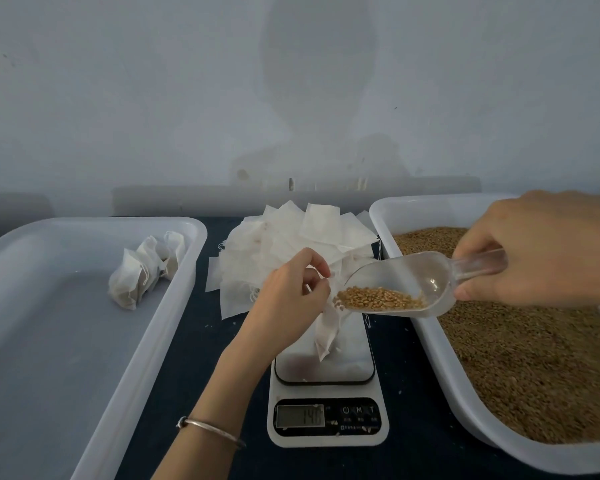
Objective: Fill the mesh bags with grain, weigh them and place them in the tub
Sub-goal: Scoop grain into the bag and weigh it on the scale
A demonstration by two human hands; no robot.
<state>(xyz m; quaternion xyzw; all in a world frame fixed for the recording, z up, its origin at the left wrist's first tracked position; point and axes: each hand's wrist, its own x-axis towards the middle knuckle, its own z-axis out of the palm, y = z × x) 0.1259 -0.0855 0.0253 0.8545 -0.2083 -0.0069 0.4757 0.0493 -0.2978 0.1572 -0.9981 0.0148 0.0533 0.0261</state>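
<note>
Left arm: enters from the bottom edge, forearm angled up and right, a metal bangle (210, 432) on the wrist.
Left hand (288, 299): fingers curled, pinching the top of a mesh bag (328, 329) and holding its mouth up; the bag hangs down onto the scale platform.
Right arm: comes in from the right edge, above the grain tub.
Right hand (541, 247): closed around the handle of a clear plastic scoop (409, 285), thumb beneath the handle.
Scoop: tilted down to the left, lip at the bag mouth, a small heap of grain (378, 299) near the lip.
Scale (326, 403): on the dark table (201, 358) between the two tubs; display lit, digits too blurred to be sure of.
Empty bags (291, 251): loose white pile behind the scale, just beyond the left hand.
Grain tub (437, 344): right of the scale, its near wall just beside the scale edge, filled with brown grain.
Receiving tub (174, 306): left of the scale, holding a few filled bags (146, 268) in its far right corner; the rest of its floor is bare.
Room: narrow strips of table on either side of the scale.
</note>
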